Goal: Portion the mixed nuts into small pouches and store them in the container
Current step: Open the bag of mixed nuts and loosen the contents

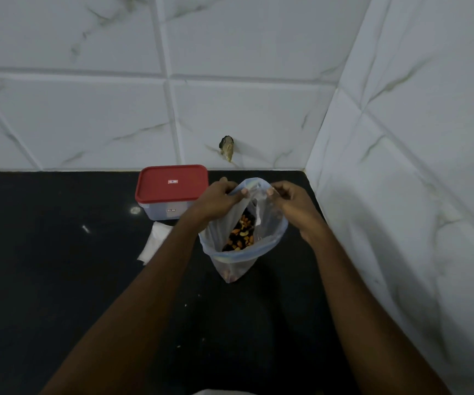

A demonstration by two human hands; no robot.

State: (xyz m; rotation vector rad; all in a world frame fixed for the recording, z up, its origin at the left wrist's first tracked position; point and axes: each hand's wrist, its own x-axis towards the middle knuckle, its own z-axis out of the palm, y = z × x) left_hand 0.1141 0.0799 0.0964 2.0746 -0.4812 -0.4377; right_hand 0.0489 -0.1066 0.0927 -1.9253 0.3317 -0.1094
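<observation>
Left hand [219,201] and right hand [293,207] pinch 1 nut bag [271,228] near 1 container [170,186].

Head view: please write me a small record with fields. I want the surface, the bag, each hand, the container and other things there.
surface: black counter in a corner of white tiled walls
bag: clear plastic bag, upright on the counter, mouth open
contents: mixed nuts at the bottom of the bag
left hand: pinches the bag's far rim
right hand: pinches the same rim, beside the left
container: clear box, red lid on, behind and left of the bag
other: white sheets in front of the container; kind unclear
</observation>
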